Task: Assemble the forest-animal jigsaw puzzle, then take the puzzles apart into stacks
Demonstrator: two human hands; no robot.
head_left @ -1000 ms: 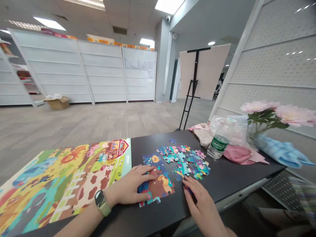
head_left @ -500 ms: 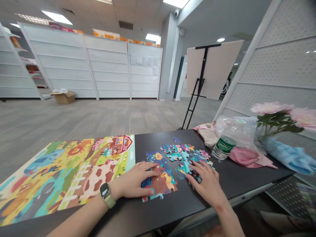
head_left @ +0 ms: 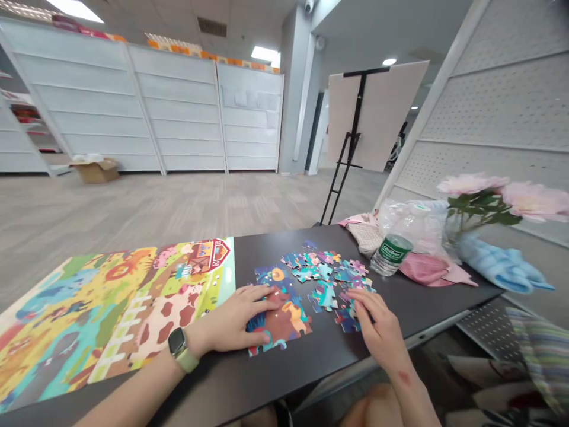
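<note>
Table (head_left: 258, 249): sheet (head_left: 133, 308) at left end; joined puzzle (head_left: 288, 320) mid-table; loose pieces (head_left: 326, 295) right of it; bottle (head_left: 391, 256) toward right end.

The puzzle pieces (head_left: 323, 295) appear to be made of smooth printed card, the bottle (head_left: 391, 256) of clear glossy plastic; the surface (head_left: 302, 369) is finished in dark matt.

This looks like an office or maybe a shop: it has tall white racks (head_left: 178, 112), flat ceiling lights (head_left: 265, 54) and a wide grey floor (head_left: 191, 201).
</note>
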